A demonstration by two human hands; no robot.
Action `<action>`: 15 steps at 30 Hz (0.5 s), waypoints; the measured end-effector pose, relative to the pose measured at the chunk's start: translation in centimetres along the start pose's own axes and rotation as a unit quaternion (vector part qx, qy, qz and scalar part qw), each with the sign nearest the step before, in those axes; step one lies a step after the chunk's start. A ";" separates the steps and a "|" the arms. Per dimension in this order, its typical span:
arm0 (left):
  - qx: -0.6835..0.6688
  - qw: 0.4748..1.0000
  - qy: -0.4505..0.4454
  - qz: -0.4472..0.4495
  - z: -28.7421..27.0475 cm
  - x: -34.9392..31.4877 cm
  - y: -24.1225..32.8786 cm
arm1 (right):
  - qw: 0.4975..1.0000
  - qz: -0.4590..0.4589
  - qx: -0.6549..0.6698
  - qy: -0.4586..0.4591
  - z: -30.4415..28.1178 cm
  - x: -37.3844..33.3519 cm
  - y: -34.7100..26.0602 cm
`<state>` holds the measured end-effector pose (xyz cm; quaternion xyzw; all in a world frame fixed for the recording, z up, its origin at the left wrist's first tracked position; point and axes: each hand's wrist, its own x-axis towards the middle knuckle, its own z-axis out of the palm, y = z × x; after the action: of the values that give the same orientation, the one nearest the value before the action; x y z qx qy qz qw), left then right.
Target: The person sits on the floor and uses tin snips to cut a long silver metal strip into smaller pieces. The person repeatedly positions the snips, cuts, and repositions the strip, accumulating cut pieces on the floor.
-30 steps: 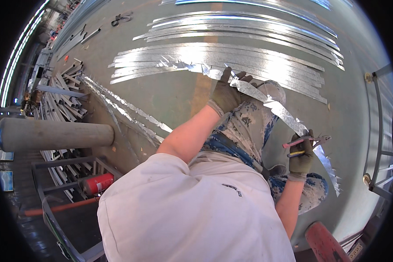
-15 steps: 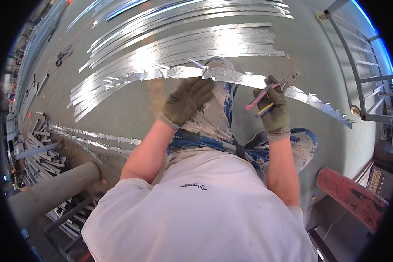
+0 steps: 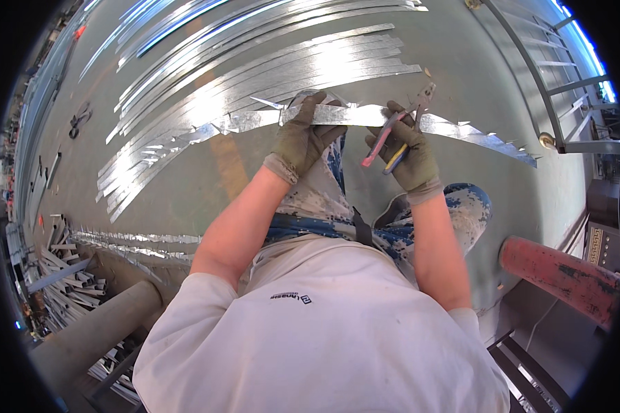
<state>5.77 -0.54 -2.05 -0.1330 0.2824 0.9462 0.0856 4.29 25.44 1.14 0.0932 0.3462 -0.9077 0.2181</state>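
Note:
A long, shiny metal strip (image 3: pixel 365 115) with small cut tabs sticking up along its edge lies crosswise in front of me, over my raised knee. My left hand (image 3: pixel 300 143), in an olive work glove, is closed on its middle, with the thumb over the front and the fingers behind. Gloved the same way, my right hand (image 3: pixel 415 162) holds a pair of pliers (image 3: pixel 382 140) with one red and one blue-and-yellow handle. Their metal jaws point up and away, beside the strip's right part. The right fingers are also close against the strip; whether they grip it I cannot tell.
Rows of flat metal strips (image 3: pixel 310 60) lie on the floor ahead. Another hand tool (image 3: pixel 80 120) rests at the far left. Metal offcuts (image 3: pixel 65 265) are heaped beside a thick grey tube (image 3: pixel 100 327). At right are a red cylinder (image 3: pixel 558 275) and a wheeled metal frame (image 3: pixel 530 72).
My left hand has gone from flat and moving below the strip to gripping it. The right hand, with the pliers, has shifted left toward it. The whole view has shifted slightly.

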 end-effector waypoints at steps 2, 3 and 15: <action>-0.001 0.999 0.033 0.000 0.1 0.2 -0.2 | 0.999 0.029 -0.045 0.012 0.6 -0.6 -0.9; -0.006 1.000 0.031 -0.002 -0.1 0.3 -0.1 | 0.997 0.044 -0.067 0.018 0.8 -1.0 -1.2; -0.109 0.979 -0.169 -0.041 -2.9 0.4 0.3 | 0.991 0.019 -0.118 0.052 3.8 -7.9 -2.4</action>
<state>5.92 -2.34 -4.36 0.0083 0.1533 0.9758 0.1560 10.17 27.08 7.89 0.1207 0.4597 -0.8502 0.2264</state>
